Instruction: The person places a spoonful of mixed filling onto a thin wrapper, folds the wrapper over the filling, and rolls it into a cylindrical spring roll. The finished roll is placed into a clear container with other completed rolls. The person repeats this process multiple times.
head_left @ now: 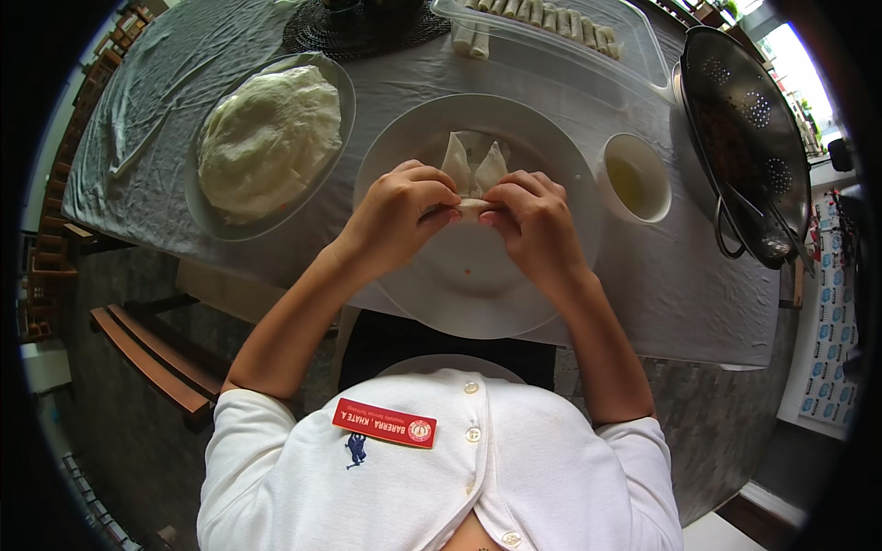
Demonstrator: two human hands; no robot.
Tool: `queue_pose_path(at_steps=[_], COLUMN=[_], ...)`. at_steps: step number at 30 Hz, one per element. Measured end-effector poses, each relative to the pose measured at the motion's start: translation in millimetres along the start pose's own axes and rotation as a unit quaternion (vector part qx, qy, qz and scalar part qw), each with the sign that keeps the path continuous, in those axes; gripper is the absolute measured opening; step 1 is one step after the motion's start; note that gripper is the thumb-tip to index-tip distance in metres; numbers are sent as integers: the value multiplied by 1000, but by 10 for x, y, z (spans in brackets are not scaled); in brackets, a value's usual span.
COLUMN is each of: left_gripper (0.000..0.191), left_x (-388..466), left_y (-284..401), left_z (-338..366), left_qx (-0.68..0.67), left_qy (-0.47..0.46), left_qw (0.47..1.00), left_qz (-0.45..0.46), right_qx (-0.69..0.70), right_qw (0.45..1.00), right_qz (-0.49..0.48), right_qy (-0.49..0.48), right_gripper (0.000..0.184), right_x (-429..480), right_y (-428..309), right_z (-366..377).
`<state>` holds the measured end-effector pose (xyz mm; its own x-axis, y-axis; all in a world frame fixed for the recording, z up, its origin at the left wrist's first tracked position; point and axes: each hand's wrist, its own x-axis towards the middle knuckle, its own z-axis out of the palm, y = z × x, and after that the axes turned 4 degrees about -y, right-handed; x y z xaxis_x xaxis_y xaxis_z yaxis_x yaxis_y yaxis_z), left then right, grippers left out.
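Note:
A partly rolled spring roll wrapper (pixel 471 207) lies over a large white plate (pixel 462 303), its two side flaps folded and pointing away from me. My left hand (pixel 403 210) pinches the rolled edge at its left end between thumb and fingers. At the right end, my right hand (pixel 534 224) holds the same roll in a like pinch. What is inside the roll is hidden. A small orange crumb (pixel 468 271) rests on the plate nearer to me.
Left stands an oval plate of stacked thin wrappers (pixel 272 141). Right are a small bowl of yellowish liquid (pixel 628 182) and a metal colander (pixel 751 89) with dark filling and a utensil. A clear plastic container (pixel 654 69) at the back holds several finished rolls (pixel 551 19). A wooden chair (pixel 148 358) is lower left.

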<state>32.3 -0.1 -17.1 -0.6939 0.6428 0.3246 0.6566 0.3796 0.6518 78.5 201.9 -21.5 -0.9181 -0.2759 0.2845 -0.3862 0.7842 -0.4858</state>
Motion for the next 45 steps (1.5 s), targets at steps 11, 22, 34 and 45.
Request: queue_pose_path(at_steps=[11,22,34,45], left_gripper=[13,13,17,17], left_x=[21,31,116,104], left_y=[-75,-4,59,53], left_z=[26,85,59,126], left_qx=[22,66,46,57], left_qy=[15,33,3,32], left_qw=[1000,994,989,988], left_qz=[-16,-78,-141,-142], right_qx=[-1,-109,-55,-226], right_qw=[1000,992,998,962], right_qz=[7,28,37,-149], right_qy=[7,63,-2,32], right_gripper=[10,10,1,14], right_x=[1,-8,60,-65], right_y=[-9,-109,6,79], right_z=[2,-57,-50,-57])
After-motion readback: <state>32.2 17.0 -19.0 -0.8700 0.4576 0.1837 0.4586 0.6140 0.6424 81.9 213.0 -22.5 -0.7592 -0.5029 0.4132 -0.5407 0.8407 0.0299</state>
